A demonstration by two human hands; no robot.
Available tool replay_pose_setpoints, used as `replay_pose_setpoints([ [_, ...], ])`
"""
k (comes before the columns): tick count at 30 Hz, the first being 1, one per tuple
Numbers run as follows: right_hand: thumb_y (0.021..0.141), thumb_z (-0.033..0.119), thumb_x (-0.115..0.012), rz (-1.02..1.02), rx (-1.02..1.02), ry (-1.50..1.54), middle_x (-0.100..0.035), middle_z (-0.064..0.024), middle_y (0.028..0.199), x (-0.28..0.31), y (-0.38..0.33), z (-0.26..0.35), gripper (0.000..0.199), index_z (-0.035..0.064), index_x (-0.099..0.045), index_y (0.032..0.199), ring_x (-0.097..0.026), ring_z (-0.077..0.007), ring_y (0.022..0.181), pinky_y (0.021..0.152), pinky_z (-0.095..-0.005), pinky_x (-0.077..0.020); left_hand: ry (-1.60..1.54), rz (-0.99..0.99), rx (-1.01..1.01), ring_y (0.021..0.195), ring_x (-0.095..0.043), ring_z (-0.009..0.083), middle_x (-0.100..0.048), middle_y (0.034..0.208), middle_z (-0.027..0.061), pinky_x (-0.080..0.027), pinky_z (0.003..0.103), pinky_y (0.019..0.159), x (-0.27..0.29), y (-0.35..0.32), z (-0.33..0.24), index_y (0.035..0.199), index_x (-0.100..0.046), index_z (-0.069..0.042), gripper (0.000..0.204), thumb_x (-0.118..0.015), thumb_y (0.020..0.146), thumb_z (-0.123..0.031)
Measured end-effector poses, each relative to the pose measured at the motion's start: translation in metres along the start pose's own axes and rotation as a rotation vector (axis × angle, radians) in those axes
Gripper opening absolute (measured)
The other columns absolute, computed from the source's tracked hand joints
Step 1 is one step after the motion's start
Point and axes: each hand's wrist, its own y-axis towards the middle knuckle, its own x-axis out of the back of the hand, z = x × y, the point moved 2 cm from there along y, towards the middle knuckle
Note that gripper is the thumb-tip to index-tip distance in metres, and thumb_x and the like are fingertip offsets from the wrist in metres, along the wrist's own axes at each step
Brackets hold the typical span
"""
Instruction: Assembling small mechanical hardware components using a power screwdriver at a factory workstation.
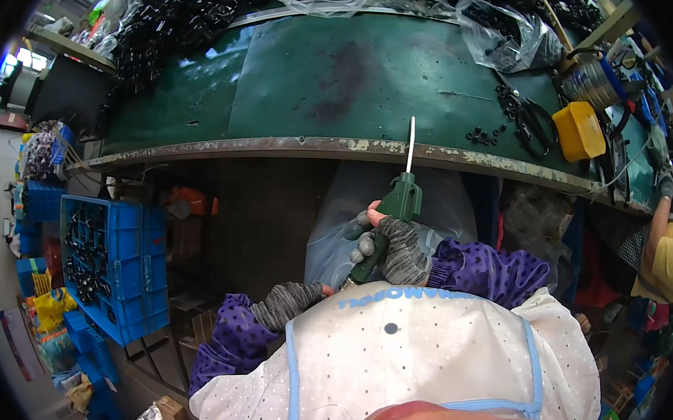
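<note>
Fingers of right hand [402, 250] clasp green tool [404, 198]; left hand [294, 301] partly hidden, cannot tell

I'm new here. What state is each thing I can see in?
Right hand: gloved, wrapped around the green tool.
Green tool: held, its white rod pointing toward the bench.
Left hand: gloved, partly hidden; grip unclear.
Scissors: lying on the bench.
Clear bag: crumpled.
Blue crate: holding black parts.
Bench: stained, edge paint worn.
</note>
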Motion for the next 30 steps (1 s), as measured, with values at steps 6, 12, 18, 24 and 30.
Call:
replay_pose_setpoints([
  [6, 0.075, 0.011, -0.061, 0.008, -0.06, 0.006, -0.052, -0.0053, 0.073, -0.002, 0.003, -0.01, 0.028, 0.0089, -0.044, 0.096, -0.052, -0.0141, 0.045, 0.043, -0.0349, -0.05, -0.661, -0.023, 0.426, 0.086, -0.056, 0.0119, -0.059, 0.096, 0.0033, -0.043, 0.023, 0.077, -0.004, -0.003, -0.014, 0.109, -0.054, -0.009, 0.027, -0.04, 0.088, -0.019],
  [12, 0.075, 0.012, -0.062, 0.033, -0.199, -0.101, -0.05, -0.0047, 0.071, -0.025, 0.006, -0.022, 0.029, 0.01, -0.043, 0.096, -0.05, -0.0142, 0.043, 0.04, -0.0349, -0.0488, -0.585, -0.023, 0.202, 0.084, -0.054, 0.0083, -0.058, 0.09, 0.0028, -0.043, 0.024, 0.075, -0.014, -0.007, 0.028, 0.103, -0.056, -0.006, 0.024, -0.045, 0.087, -0.019],
  [18, 0.077, 0.017, -0.059, 0.04, -0.229, -0.144, -0.049, -0.0034, 0.066, -0.067, 0.058, -0.018, 0.02, 0.0092, -0.046, 0.09, -0.048, -0.0145, 0.042, 0.04, -0.0335, -0.0458, -0.006, -0.411, -0.285, 0.078, -0.052, 0.0106, -0.057, 0.085, 0.0043, -0.043, 0.026, 0.07, 0.012, -0.021, -0.005, 0.109, -0.052, -0.007, 0.039, -0.062, 0.074, -0.019],
  [24, 0.078, 0.021, -0.057, 0.047, -0.197, -0.056, -0.05, -0.0033, 0.064, -0.109, 0.103, -0.007, 0.017, 0.0091, -0.047, 0.085, -0.046, -0.0137, 0.041, 0.04, -0.0321, -0.0429, -0.072, -0.498, -0.17, 0.07, -0.045, 0.0058, -0.05, 0.078, -0.0021, -0.039, 0.022, 0.065, 0.059, -0.028, -0.036, 0.112, -0.048, -0.004, 0.042, -0.062, 0.073, -0.014],
  [30, 0.077, 0.021, -0.059, 0.046, -0.22, -0.07, -0.05, -0.0036, 0.064, -0.12, 0.107, -0.014, 0.019, 0.0092, -0.046, 0.085, -0.045, -0.0125, 0.04, 0.039, -0.0306, -0.0419, -0.175, -0.497, -0.113, 0.074, -0.045, 0.0081, -0.052, 0.083, 0.0006, -0.039, 0.024, 0.071, 0.068, -0.033, -0.027, 0.109, -0.051, -0.005, 0.037, -0.06, 0.076, -0.02],
])
